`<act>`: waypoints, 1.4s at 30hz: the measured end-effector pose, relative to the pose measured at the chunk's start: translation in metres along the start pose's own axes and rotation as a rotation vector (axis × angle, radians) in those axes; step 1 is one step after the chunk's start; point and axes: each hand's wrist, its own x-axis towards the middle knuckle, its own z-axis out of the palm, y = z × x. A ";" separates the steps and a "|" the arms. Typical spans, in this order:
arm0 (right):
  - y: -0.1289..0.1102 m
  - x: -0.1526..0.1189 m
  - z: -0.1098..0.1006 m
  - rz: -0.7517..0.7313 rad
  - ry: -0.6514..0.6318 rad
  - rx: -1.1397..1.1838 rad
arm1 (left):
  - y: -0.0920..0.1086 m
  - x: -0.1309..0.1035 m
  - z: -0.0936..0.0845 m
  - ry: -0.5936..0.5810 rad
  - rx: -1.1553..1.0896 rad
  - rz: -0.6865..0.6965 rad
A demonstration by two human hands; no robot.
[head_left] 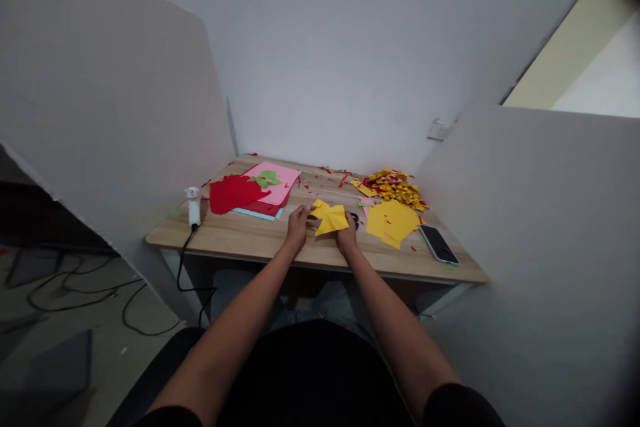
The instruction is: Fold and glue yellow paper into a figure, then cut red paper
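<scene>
Between my two hands is a creased piece of yellow paper point(331, 219), lifted just above the front of the wooden table point(220, 235). My left hand point(299, 225) is closed on its left edge, with the thumb and fingers near a small folded corner. At the lower right edge, my right hand point(347, 235) grips the same paper, its fingers mostly hidden behind it. Partly behind my right hand shows the dark handle of what looks like scissors point(355, 220). Several yellow sheets point(393, 221) lie to the right of that hand.
Red paper point(233, 193), pink sheets point(275, 177) and green cut pieces point(266, 178) lie at the left. A heap of folded yellow pieces point(395, 187) stands at the back right. A phone point(438, 244) is near the right edge; a white corded device point(193, 207) stands left. Partitions flank the table.
</scene>
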 end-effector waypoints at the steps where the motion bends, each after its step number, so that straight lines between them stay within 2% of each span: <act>1: -0.001 0.000 0.000 0.005 0.001 0.009 | 0.000 0.001 -0.001 0.020 -0.006 0.006; 7: -0.006 0.003 -0.001 0.087 -0.025 -0.002 | 0.000 0.003 -0.001 0.127 -0.072 0.025; 11: -0.004 0.003 0.000 0.059 -0.046 -0.081 | 0.002 0.001 0.000 0.070 -0.068 -0.016; 15: -0.004 0.001 0.001 -0.051 -0.057 -0.227 | 0.002 -0.001 0.001 0.026 -0.029 -0.028; 20: -0.017 -0.014 0.005 -0.303 -0.050 -0.511 | -0.003 0.001 -0.001 0.011 0.023 0.008; 23: -0.025 -0.025 0.009 -0.455 -0.134 -0.699 | -0.006 0.003 -0.002 -0.052 0.054 0.011; 27: -0.028 -0.031 0.012 -0.582 -0.220 -0.891 | -0.007 0.002 -0.003 -0.147 0.075 0.001; 33: -0.027 -0.030 0.012 -0.644 -0.144 -1.013 | 0.000 -0.002 -0.003 -0.234 0.031 -0.013; 42: -0.023 -0.028 0.011 -0.646 -0.094 -1.031 | 0.002 -0.005 -0.001 -0.194 -0.042 -0.059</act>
